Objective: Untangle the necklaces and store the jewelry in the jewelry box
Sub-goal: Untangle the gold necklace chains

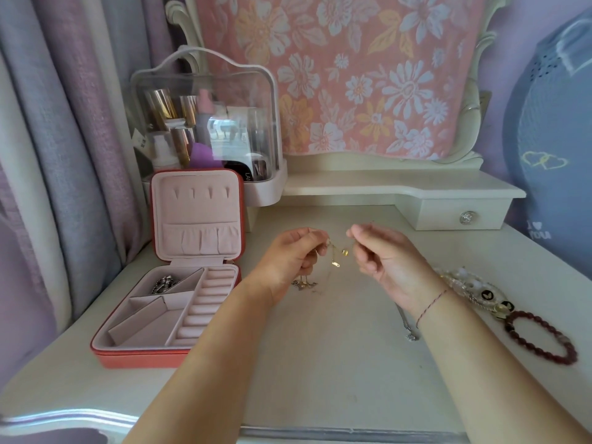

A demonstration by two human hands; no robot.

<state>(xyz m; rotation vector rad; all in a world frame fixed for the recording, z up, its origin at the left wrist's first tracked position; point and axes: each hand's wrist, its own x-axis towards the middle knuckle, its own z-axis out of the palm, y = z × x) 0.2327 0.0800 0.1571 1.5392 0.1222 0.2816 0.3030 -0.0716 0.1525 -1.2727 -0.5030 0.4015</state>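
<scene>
Tangled gold necklaces (335, 256) strung between hands above worktop (320, 363) centre. Left hand (290, 254), right hand (381, 251): fingers (309, 248) pinched on chain either side. Likely light, limp, thin, kink-prone; grip close beside knot, pull gently.

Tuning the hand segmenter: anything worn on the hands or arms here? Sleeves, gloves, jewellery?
No sleeves or gloves show on either side, right down to the frame edge. The left hand has nothing on it or its wrist. The right hand has one thin reddish string bracelet round the wrist. I can make out no rings, watch or markings.
</scene>
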